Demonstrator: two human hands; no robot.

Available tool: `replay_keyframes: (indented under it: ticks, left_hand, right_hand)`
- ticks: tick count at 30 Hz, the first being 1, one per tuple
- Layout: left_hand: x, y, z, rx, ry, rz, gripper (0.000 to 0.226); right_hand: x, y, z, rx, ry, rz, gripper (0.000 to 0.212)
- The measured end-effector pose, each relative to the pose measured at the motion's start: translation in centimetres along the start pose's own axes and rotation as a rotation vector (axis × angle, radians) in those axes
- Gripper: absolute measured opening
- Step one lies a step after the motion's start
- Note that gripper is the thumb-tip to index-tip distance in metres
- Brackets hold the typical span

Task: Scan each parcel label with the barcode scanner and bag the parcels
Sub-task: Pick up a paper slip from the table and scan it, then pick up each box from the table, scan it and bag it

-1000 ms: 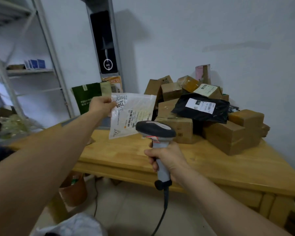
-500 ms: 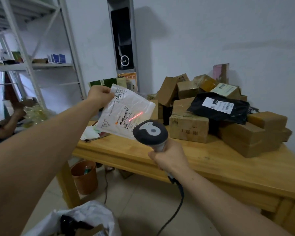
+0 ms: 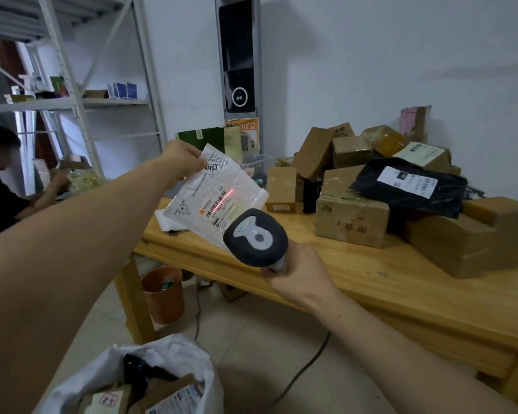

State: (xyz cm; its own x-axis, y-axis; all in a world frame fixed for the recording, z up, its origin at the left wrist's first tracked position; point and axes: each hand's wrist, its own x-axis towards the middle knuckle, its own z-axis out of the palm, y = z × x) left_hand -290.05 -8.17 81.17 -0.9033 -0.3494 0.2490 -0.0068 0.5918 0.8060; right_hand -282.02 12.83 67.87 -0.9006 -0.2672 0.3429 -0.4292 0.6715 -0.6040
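My left hand pinches the top corner of a flat white parcel and holds it up over the table's left end. A red scan line lies across the barcode on its label. My right hand grips the handle of the black barcode scanner, whose head sits just below and in front of the parcel. A white bag stands open on the floor at the bottom left, with several parcels inside. A pile of brown boxes and a black mailer lies on the wooden table.
An orange bin stands under the table. The scanner's cable trails across the tiled floor. Metal shelving stands at the left, with another person seated beside it. A tall grey device is against the wall.
The scanner has come up closer to the parcel and the red line now lies on the barcode. The view has dropped, showing more of the bag on the floor.
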Motion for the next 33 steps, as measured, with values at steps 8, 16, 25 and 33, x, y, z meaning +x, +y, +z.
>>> replay_keyframes:
  ticks: [8,16,25,33]
  left_hand:
    - [0.1,-0.9,-0.7,-0.011,0.005,-0.010,0.034]
    - [-0.1,-3.8,-1.1,-0.050,0.042,-0.088,0.034]
    - [-6.8,-23.0,-0.8,-0.164,0.206,-0.595,0.010]
    - [-16.1,-36.9,-1.1,-0.218,0.326,-1.033,0.022]
  right_hand:
    - [0.1,-0.6,0.6,-0.076,-0.011,-0.075,0.017]
    - [0.2,-1.1,1.7,0.062,-0.038,-0.004,0.033]
    - [-1.5,-1.4,6.0,0.443,-0.229,0.300,0.017]
    - [-1.2,-1.8,11.6,0.471,-0.365,0.404,0.007]
